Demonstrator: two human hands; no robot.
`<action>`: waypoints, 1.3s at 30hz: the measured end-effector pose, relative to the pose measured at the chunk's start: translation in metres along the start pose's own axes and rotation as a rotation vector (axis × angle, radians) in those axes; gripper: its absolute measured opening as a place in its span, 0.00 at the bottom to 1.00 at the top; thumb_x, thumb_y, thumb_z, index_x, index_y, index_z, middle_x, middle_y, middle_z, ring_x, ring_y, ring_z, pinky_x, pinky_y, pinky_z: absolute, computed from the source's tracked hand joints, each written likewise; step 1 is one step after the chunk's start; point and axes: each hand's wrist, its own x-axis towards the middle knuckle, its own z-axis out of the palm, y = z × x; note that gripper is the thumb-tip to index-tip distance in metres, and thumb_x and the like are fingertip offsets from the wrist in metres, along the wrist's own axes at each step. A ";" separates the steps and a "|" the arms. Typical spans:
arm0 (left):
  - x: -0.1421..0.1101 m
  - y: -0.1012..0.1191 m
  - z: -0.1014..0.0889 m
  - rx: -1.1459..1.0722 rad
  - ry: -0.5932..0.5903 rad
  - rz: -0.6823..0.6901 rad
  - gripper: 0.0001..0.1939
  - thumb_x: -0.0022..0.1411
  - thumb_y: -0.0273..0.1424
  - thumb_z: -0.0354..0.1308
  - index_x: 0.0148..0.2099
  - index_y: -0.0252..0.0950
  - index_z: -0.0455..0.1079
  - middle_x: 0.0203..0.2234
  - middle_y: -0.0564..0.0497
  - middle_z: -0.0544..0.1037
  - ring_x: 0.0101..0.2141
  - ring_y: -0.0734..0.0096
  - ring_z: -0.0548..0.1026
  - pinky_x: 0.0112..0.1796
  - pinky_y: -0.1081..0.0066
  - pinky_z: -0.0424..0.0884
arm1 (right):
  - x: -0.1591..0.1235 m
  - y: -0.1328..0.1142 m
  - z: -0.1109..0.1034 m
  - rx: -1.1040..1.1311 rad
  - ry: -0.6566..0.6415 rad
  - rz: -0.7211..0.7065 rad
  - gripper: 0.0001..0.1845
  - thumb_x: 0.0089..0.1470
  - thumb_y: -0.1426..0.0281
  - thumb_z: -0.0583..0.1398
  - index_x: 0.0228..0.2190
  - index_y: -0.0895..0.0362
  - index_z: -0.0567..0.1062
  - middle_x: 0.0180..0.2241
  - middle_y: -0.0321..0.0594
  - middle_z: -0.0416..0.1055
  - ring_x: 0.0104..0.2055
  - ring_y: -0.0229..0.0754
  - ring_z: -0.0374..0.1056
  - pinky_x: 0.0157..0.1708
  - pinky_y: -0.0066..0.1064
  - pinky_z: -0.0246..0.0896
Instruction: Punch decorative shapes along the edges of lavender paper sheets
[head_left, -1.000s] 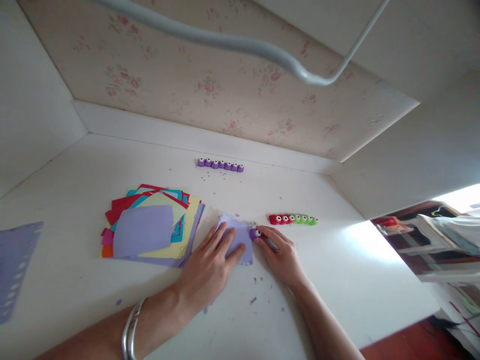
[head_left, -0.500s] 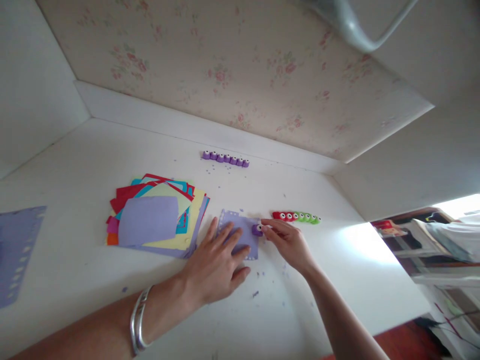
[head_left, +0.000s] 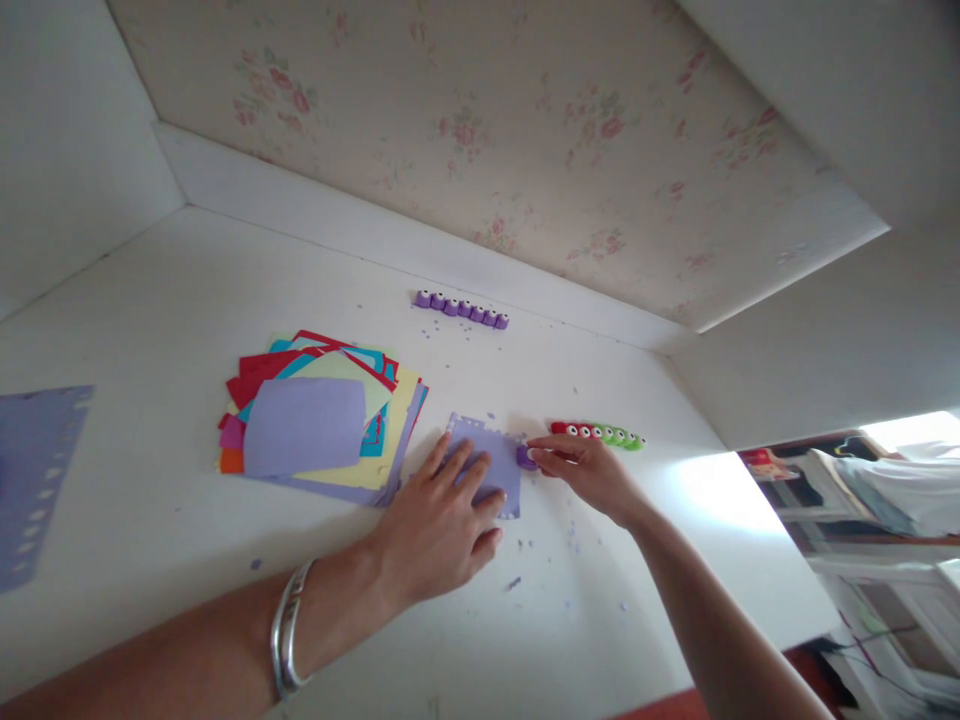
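A small sheet of lavender paper (head_left: 501,478), with a row of punched holes along its edges, lies on the white table. My left hand (head_left: 444,520) rests flat across its left part, fingers spread. At the sheet's right edge sits a small purple craft punch (head_left: 525,458). My right hand (head_left: 581,470) grips this punch with thumb and fingers, which mostly cover its white top. Just beyond that hand stands a row of red craft punches (head_left: 574,430) and green craft punches (head_left: 621,438). Tiny lavender paper bits are scattered around the sheet.
A stack of coloured papers (head_left: 304,425) lies left of my left hand. Several purple punches (head_left: 461,308) form a row near the back wall. Another punched lavender sheet (head_left: 37,480) is at the far left. Shelves with cloth (head_left: 892,480) stand at the right.
My right thumb and fingers have moved over the white top of the purple punch, which showed before. My left hand keeps its place on the sheet. The whole view has shifted slightly.
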 end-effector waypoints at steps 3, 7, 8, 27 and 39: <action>0.000 0.000 0.001 -0.010 0.005 0.001 0.19 0.68 0.43 0.53 0.53 0.40 0.74 0.59 0.43 0.69 0.61 0.48 0.62 0.64 0.46 0.47 | 0.001 0.001 0.002 -0.001 -0.005 0.030 0.14 0.56 0.59 0.63 0.40 0.51 0.83 0.36 0.40 0.82 0.34 0.44 0.78 0.39 0.38 0.76; 0.000 0.000 0.001 -0.016 -0.004 -0.002 0.18 0.68 0.43 0.53 0.53 0.40 0.73 0.59 0.43 0.68 0.62 0.49 0.62 0.64 0.48 0.48 | 0.004 0.001 0.004 0.025 -0.009 0.076 0.15 0.55 0.57 0.64 0.40 0.51 0.83 0.35 0.41 0.82 0.34 0.44 0.78 0.39 0.38 0.76; 0.000 0.001 0.001 -0.017 -0.007 -0.004 0.18 0.68 0.43 0.53 0.53 0.40 0.73 0.60 0.43 0.68 0.62 0.49 0.62 0.64 0.48 0.48 | 0.005 0.000 0.005 0.043 -0.012 0.088 0.15 0.54 0.57 0.64 0.40 0.51 0.83 0.35 0.41 0.82 0.35 0.44 0.78 0.39 0.38 0.76; -0.001 -0.001 0.006 -0.045 0.013 -0.006 0.19 0.67 0.44 0.54 0.54 0.41 0.73 0.59 0.44 0.68 0.62 0.50 0.61 0.63 0.49 0.49 | 0.022 -0.025 0.001 0.160 -0.073 0.238 0.06 0.44 0.65 0.72 0.26 0.53 0.84 0.27 0.41 0.81 0.27 0.40 0.77 0.32 0.33 0.79; 0.000 0.000 0.002 -0.036 0.009 0.001 0.18 0.68 0.42 0.54 0.53 0.40 0.74 0.59 0.42 0.68 0.61 0.49 0.62 0.62 0.49 0.51 | 0.039 -0.036 -0.010 -0.040 -0.225 0.265 0.12 0.38 0.62 0.73 0.18 0.56 0.79 0.20 0.38 0.77 0.22 0.39 0.73 0.23 0.27 0.66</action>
